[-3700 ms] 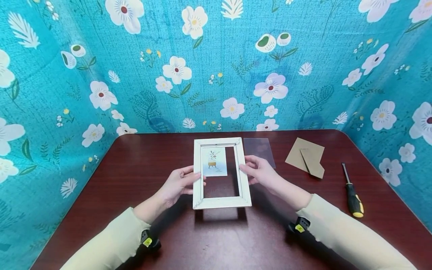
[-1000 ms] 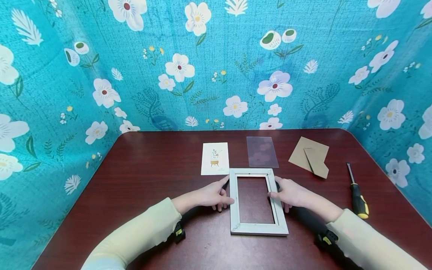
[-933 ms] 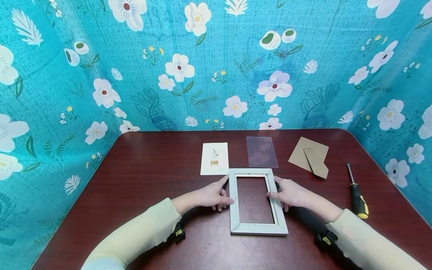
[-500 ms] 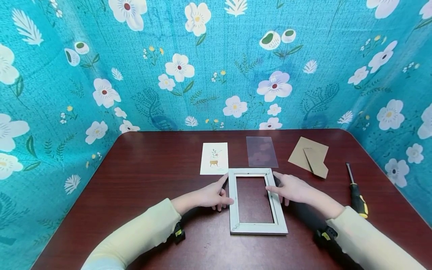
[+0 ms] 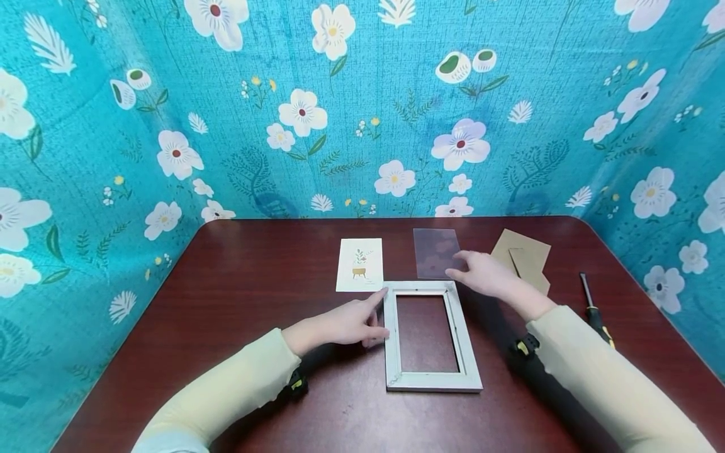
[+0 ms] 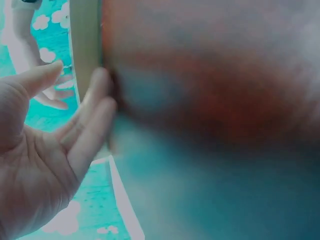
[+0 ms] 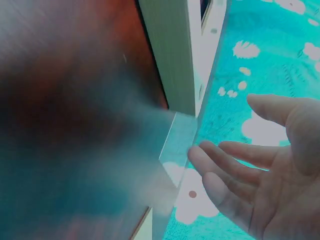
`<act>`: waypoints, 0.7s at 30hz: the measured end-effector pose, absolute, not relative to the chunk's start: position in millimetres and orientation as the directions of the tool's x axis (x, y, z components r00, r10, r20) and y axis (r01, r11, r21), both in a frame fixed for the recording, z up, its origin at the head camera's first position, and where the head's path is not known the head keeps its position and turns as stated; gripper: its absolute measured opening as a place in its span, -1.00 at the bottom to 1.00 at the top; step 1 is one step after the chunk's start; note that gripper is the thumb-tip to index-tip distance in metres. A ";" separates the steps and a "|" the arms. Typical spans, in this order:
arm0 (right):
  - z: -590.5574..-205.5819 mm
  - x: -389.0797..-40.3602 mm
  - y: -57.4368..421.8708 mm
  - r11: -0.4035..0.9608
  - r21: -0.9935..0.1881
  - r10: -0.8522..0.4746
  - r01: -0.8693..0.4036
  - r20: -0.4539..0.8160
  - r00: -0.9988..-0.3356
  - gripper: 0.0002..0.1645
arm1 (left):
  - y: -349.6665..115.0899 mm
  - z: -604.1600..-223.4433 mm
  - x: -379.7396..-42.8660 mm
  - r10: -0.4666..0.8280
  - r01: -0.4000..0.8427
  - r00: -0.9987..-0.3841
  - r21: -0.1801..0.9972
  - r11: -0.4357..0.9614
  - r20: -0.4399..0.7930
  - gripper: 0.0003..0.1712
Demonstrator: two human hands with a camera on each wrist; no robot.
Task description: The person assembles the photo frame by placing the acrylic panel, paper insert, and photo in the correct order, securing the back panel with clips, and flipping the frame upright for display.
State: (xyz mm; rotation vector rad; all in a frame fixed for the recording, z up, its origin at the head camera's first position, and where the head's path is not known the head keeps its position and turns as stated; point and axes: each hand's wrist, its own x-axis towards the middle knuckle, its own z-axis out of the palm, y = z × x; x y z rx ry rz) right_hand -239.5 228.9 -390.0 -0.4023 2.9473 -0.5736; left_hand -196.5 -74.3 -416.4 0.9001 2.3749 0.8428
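Note:
In the head view a whitewashed picture frame (image 5: 433, 381) lies flat on the table, its opening showing bare tabletop. My left hand (image 5: 348, 324) rests at its left side, index finger at the upper left corner and thumb against the edge. The left wrist view shows that hand's fingers (image 6: 90, 137) loosely extended beside the frame. Beyond the frame, my right hand (image 5: 481, 272) reaches over the near right corner of a clear sheet (image 5: 435, 251). Its fingers are relaxed and apart in the right wrist view; whether they touch the sheet cannot be told.
A printed card (image 5: 360, 264) with a potted plant lies behind the frame's left corner. Right of the clear sheet is a brown backing board (image 5: 529, 251) with a stand, partly covered by my right hand. A screwdriver (image 5: 591, 311) lies at the table's right side.
The frame was held raised earlier, then was set down on the table. Since half a second ago my right hand has left its right side and moved up to the clear sheet. My left hand stays.

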 end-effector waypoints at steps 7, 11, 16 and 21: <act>-393.4 -279.1 228.3 0.910 -0.343 -0.277 -0.235 -0.080 -0.957 -0.24 | -67.8 -409.3 -199.7 0.669 0.594 -0.732 0.361 0.719 -0.127 -0.10; -402.8 -300.8 231.4 0.914 -0.311 -0.306 -0.262 -0.100 -0.947 -0.16 | -63.9 -413.0 -199.9 0.671 0.616 -0.728 0.294 0.731 -0.142 -0.04; -414.3 -318.9 236.5 0.915 -0.316 -0.304 -0.251 -0.130 -0.944 -0.07 | -61.5 -416.0 -198.5 0.679 0.639 -0.716 0.237 0.732 -0.164 0.05; -424.5 -329.0 239.5 0.906 -0.341 -0.316 -0.251 -0.147 -0.937 0.02 | -61.8 -416.2 -195.6 0.666 0.635 -0.724 0.206 0.745 -0.179 0.06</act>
